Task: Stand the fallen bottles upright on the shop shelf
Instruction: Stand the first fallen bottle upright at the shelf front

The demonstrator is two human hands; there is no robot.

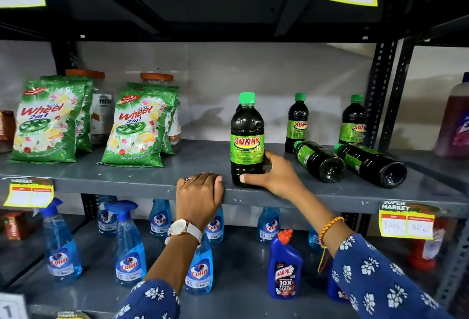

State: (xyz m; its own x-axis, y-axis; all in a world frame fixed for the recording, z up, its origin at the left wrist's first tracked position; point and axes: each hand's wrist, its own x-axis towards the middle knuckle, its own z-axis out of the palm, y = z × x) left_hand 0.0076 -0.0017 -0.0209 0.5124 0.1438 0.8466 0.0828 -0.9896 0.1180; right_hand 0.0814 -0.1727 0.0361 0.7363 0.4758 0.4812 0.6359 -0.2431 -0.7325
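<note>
Right hand [275,175]: we are wrapping it around the base of an upright dark bottle [247,141] at the shelf [142,181] front.
Left hand [199,195]: we are resting it curled over the shelf edge, holding nothing.
Fallen bottles: two, the nearer [320,161] and the farther [371,164], are lying just right, caps pointing back.
Handling: full, likely heavy, smooth plastic; we are judging the labelled middle the surest hold.
</note>
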